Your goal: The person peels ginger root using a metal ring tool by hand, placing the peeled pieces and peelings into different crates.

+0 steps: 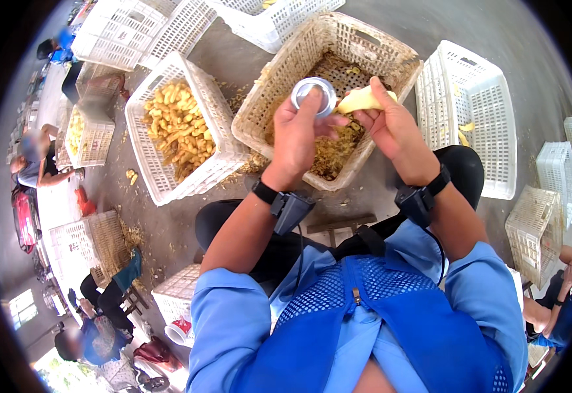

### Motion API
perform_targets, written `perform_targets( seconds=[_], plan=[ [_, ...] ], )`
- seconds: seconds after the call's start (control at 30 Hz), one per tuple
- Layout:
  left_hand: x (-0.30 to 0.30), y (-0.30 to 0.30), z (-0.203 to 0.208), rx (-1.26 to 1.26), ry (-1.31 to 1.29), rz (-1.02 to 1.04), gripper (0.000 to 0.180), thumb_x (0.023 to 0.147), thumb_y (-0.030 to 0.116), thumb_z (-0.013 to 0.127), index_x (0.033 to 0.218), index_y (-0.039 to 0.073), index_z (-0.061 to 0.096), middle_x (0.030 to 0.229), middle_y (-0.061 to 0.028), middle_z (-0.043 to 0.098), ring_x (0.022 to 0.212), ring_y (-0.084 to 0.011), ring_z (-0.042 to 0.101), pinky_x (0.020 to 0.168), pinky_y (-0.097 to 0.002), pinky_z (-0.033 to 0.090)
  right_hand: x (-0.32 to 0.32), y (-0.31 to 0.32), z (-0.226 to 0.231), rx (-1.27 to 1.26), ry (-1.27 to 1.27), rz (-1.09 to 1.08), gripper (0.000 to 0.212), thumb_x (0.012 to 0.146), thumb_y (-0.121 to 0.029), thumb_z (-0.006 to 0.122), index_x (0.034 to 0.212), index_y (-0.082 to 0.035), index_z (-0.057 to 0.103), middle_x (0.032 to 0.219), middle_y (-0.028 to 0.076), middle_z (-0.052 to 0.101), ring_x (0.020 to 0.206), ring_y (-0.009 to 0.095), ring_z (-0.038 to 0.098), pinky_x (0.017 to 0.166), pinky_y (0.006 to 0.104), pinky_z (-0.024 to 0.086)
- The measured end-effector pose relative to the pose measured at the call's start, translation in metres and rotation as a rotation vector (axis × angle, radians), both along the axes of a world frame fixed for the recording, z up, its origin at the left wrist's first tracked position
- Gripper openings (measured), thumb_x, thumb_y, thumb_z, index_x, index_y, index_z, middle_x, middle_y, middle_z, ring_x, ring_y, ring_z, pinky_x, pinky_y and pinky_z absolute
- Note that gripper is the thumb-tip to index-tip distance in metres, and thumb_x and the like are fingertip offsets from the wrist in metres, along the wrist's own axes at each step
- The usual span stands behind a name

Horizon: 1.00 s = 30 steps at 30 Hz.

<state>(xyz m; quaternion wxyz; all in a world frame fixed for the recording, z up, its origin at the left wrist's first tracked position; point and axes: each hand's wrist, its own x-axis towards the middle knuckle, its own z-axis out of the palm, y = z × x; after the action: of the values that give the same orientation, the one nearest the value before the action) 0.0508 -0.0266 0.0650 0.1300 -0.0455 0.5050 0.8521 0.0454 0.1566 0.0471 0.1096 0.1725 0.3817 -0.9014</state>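
My left hand is closed round a round, silver metal lid, its thumb lying across it. In my right hand is a smooth, pale yellow piece of ginger root, pinched between thumb and fingers and pointing left toward the lid. The two are close together; whether they touch I cannot tell. Both hands are over a dirty white plastic crate, with brown and yellow peelings in its bottom.
To the left, a white crate holds many yellow-brown ginger pieces. On the right, another crate holds a few pale pieces. More crates stand beyond. Scraps litter the floor. Several people sit at the left; another person's arms show at far right.
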Motion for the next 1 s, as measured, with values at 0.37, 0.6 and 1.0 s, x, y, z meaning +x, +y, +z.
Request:
perform_targets(
  seconds=[0.37, 0.6, 1.0],
  plan=[
    [-0.002, -0.029, 0.011, 0.038, 0.090, 0.003, 0.031, 0.106, 0.027, 0.049, 0.111, -0.001, 0.058, 0.100, -0.0199, 0.072, 0.071, -0.0220, 0.072, 0.058, -0.0306, 0.058, 0.022, -0.010, 0.013, 0.120, 0.096, 0.383, 0.037, 0.099, -0.032, 0.063, 0.124, -0.006, 0.056, 0.104, 0.008, 0.069, 0.071, 0.011, 0.066, 0.059, 0.0230, 0.054],
    [-0.003, -0.032, 0.010, -0.020, 0.151, 0.081, 0.031, 0.105, 0.030, 0.051, 0.109, 0.000, 0.060, 0.095, -0.0148, 0.072, 0.066, -0.0179, 0.070, 0.056, -0.0279, 0.056, 0.031, -0.019, 0.003, -0.059, -0.006, 0.400, 0.037, 0.104, -0.037, 0.053, 0.125, -0.007, 0.058, 0.094, 0.005, 0.069, 0.065, 0.007, 0.061, 0.056, 0.0199, 0.051],
    [-0.002, -0.024, 0.002, -0.364, 0.327, 0.112, 0.029, 0.101, 0.024, 0.062, 0.109, -0.004, 0.059, 0.090, -0.0092, 0.069, 0.066, -0.0140, 0.069, 0.057, -0.0256, 0.057, 0.039, -0.025, -0.008, -0.300, -0.175, 0.326, 0.030, 0.102, -0.037, 0.059, 0.116, -0.011, 0.057, 0.087, 0.004, 0.065, 0.065, 0.007, 0.061, 0.056, 0.0188, 0.053]
  ],
)
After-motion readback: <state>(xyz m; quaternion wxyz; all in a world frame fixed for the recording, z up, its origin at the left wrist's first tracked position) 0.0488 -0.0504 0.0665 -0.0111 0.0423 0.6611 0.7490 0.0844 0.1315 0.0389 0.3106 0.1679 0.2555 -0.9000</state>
